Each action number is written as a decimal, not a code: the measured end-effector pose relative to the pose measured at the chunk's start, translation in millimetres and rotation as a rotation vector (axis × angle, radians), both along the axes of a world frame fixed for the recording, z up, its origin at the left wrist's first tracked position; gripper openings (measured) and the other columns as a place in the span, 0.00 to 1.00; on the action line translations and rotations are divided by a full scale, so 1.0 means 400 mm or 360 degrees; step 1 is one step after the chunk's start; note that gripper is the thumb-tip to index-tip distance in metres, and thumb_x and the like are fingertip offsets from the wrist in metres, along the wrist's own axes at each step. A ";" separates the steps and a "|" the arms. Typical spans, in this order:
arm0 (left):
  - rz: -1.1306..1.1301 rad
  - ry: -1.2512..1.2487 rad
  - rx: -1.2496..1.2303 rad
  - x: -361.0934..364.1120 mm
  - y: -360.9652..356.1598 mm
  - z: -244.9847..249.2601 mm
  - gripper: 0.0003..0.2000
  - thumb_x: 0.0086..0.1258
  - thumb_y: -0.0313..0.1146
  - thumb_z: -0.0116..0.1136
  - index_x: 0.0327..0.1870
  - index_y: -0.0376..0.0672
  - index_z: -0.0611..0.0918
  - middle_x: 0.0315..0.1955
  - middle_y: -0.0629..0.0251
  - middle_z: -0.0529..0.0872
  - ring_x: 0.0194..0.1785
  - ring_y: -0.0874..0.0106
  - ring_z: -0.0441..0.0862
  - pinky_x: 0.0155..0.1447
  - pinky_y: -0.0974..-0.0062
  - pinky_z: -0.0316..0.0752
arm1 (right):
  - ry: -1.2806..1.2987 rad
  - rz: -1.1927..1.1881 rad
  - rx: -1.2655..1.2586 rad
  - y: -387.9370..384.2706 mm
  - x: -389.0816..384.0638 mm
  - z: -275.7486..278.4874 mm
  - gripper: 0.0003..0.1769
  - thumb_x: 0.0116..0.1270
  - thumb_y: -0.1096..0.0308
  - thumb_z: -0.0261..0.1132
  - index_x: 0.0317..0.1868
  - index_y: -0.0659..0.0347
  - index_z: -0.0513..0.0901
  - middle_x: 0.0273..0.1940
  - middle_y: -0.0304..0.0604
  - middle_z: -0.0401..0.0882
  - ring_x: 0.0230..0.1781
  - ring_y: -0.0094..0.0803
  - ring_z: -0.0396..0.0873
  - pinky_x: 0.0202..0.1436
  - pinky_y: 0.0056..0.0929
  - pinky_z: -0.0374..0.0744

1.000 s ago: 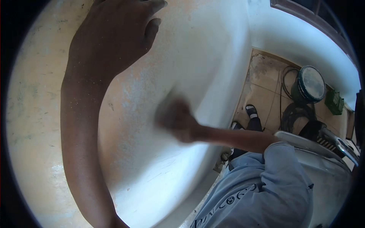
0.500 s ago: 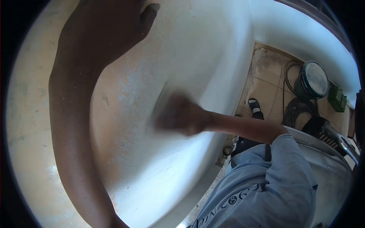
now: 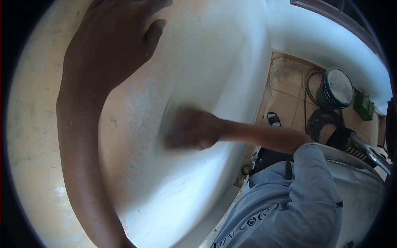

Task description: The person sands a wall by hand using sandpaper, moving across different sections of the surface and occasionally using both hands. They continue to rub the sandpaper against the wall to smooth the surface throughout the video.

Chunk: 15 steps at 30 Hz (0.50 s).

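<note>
A large curved white panel (image 3: 136, 182), with tan and pale-blue worn patches, fills the left and middle of the head view. My left hand (image 3: 124, 29) lies on its upper left part, palm down, thumb and a finger spread apart; the other fingers are partly cut off by the frame edge. Out of the blue-grey sleeve, my right hand (image 3: 192, 128) reaches left onto the panel's middle. It is closed and smeared by motion. A thin dark edge shows beside its fingers, but whatever it holds there is too blurred to make out.
On the tiled floor (image 3: 285, 103) at the right stand a dark bucket (image 3: 338, 87) with a whitish top and a green box (image 3: 364, 107). A black coiled hose (image 3: 318, 124) lies near them. A dark object with a metal tube (image 3: 372, 155) is close to my right side.
My right hand has shifted slightly left and down over the panel, still blurred. My left hand shows a little lower in view, with more of its fingers visible; the view itself has moved slightly.
</note>
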State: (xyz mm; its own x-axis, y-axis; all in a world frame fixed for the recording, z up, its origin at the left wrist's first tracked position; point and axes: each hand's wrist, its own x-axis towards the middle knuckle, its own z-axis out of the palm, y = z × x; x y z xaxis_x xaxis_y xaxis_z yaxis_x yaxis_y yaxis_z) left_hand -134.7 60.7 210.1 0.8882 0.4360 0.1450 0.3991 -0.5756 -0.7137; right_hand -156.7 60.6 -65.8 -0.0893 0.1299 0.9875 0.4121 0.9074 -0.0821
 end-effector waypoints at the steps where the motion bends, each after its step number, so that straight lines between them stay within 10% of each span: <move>1: -0.0004 0.0003 -0.0001 0.003 -0.002 -0.002 0.12 0.59 0.31 0.52 0.42 0.37 0.79 0.42 0.59 0.81 0.54 0.63 0.72 0.64 0.65 0.61 | -0.0497 0.0172 0.0456 0.003 0.026 0.002 0.22 0.71 0.52 0.43 0.63 0.41 0.67 0.63 0.33 0.64 0.68 0.37 0.54 0.71 0.46 0.49; 3: -0.0020 0.0015 -0.0012 0.011 -0.005 -0.002 0.12 0.59 0.31 0.52 0.42 0.37 0.79 0.42 0.59 0.81 0.54 0.63 0.72 0.64 0.65 0.61 | -0.0537 0.0346 0.0116 0.097 0.110 -0.007 0.22 0.68 0.52 0.46 0.61 0.39 0.68 0.63 0.28 0.64 0.68 0.36 0.55 0.71 0.48 0.48; 8: -0.0138 0.0248 0.0313 -0.047 0.073 0.003 0.13 0.65 0.33 0.52 0.50 0.48 0.78 0.50 0.68 0.79 0.60 0.70 0.70 0.67 0.65 0.60 | 0.1233 -0.0456 -0.0647 0.353 0.287 0.004 0.20 0.72 0.65 0.42 0.60 0.64 0.66 0.61 0.51 0.64 0.62 0.43 0.62 0.68 0.38 0.55; 13: -0.0080 0.0167 0.0192 -0.041 0.076 0.007 0.13 0.65 0.34 0.52 0.50 0.49 0.78 0.49 0.68 0.79 0.59 0.69 0.70 0.67 0.65 0.60 | 0.0481 -0.0394 -0.0457 0.039 0.044 0.022 0.20 0.72 0.63 0.45 0.63 0.50 0.66 0.63 0.41 0.64 0.67 0.38 0.57 0.70 0.36 0.54; 15: -0.0105 0.0173 0.0199 -0.044 0.077 0.011 0.13 0.65 0.34 0.52 0.50 0.48 0.78 0.49 0.67 0.79 0.59 0.69 0.70 0.67 0.65 0.60 | -0.0178 0.0209 -0.0035 0.086 -0.013 -0.073 0.20 0.69 0.63 0.48 0.61 0.46 0.68 0.63 0.37 0.65 0.67 0.37 0.58 0.69 0.41 0.54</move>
State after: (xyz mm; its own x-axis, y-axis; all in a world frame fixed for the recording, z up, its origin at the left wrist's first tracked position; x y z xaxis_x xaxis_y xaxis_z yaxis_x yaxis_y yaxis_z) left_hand -152.3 91.5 214.5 0.9277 0.3608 0.0961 0.2801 -0.5022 -0.8181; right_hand -162.0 95.0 -95.1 -0.2162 0.1311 0.9675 0.2977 0.9526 -0.0625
